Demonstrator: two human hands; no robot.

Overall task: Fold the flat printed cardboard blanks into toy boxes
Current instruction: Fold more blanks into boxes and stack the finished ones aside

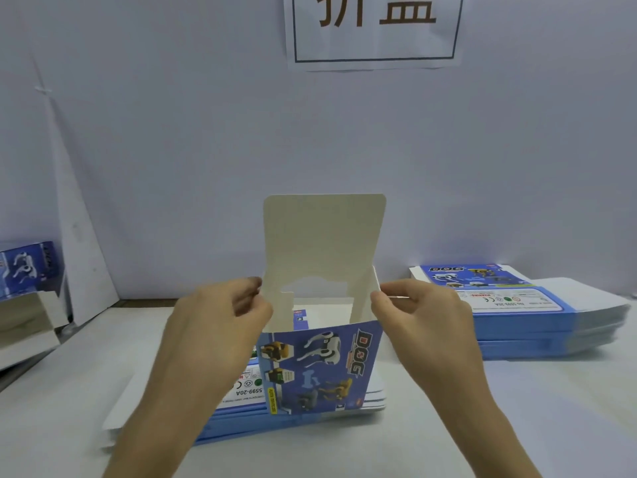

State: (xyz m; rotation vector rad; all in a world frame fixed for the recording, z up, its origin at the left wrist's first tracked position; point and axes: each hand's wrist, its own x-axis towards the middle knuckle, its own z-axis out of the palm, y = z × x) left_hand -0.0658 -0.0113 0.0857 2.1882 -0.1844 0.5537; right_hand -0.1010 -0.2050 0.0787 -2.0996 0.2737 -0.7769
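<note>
Head view puts the half-raised blue printed cardboard box straight ahead of the person, between the two hands and touching both. It stands with its mouth upward, its printed front facing the camera, above a stack of flat blue-and-white cardboard blanks on the white table.

The left hand has its fingers curled onto the box's upper left edge. The right hand pinches a thin white edge at the upper right corner, which looks like the side flap there. Both hands are clamped on cardboard and neither is free.

The relation that matters is where the tall grey-white lid flap stands. It rises upright from the far wall of the box, beyond both hands and above them, with its long axis vertical. Its free rounded edge is farthest from the person.

The open mouth lies between that flap and the near front panel, level with the fingertips. Closing it likely means turning the side flaps inward first, each by the hand already on it. The lid then has to come down toward the person. Neither hand is clearly nearer the lid, since they sit about evenly on either side of it.
</note>
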